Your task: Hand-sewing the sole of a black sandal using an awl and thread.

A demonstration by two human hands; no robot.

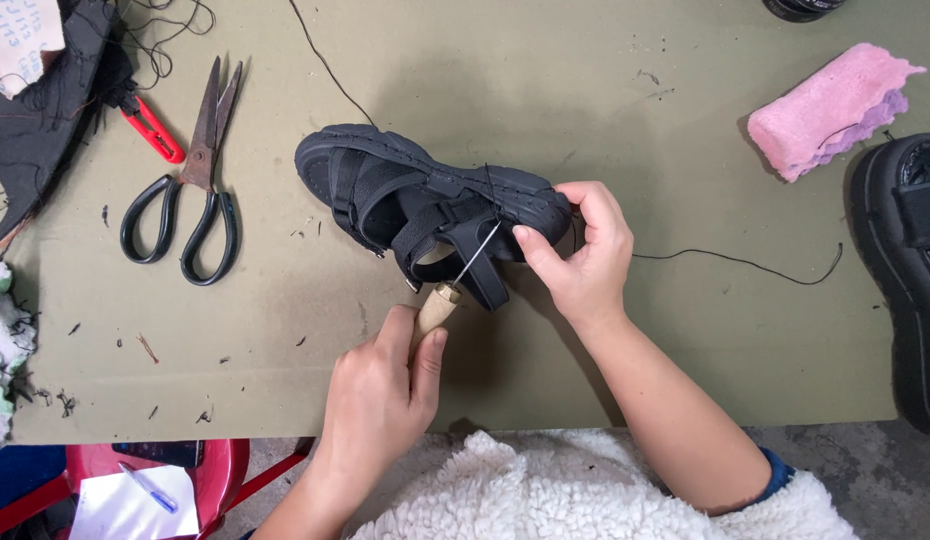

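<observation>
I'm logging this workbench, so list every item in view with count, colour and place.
sandal: 1, black, table centre, held
awl: 1, wooden handle, metal needle, at the sandal strap
thread: 1, black, trailing right of the sandal
scissors: 1, black handles, left
cutter: 1, red, upper left
sponge: 1, pink, upper right
second sandal: 1, black, right edge
stool: 1, red, below table
left hand: grips the awl
right hand: holds the sandal heel

Just one view here, from a camera on the person's head, looking almost straight down at the counter (605,110). It sits fairly close: the black sandal (425,205) lands near the middle of the picture, forearms come in from the bottom edge, and the scissors (190,185) lie left of the sandal.
</observation>
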